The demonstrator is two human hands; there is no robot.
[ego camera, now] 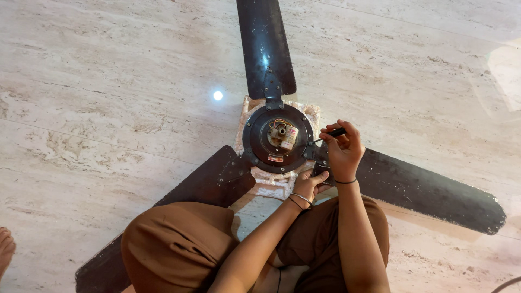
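Observation:
A dark ceiling fan lies on the floor with three long blades; its round motor housing (255, 142) faces up, showing a small white capacitor (290, 137) and coloured wires at the centre. My right hand (343, 152) grips a black-handled screwdriver (332, 133), its tip pointing at the right edge of the housing where the right blade (429, 190) joins. My left hand (310, 183), with bangles on the wrist, holds the blade's bracket just below that spot.
The fan rests on a pale cloth pad (274, 184) on a beige marble floor (108, 97). One blade (266, 46) points away, another (217, 179) runs under my brown-clad knee (173, 244). Another person's foot (5, 249) shows at the left edge.

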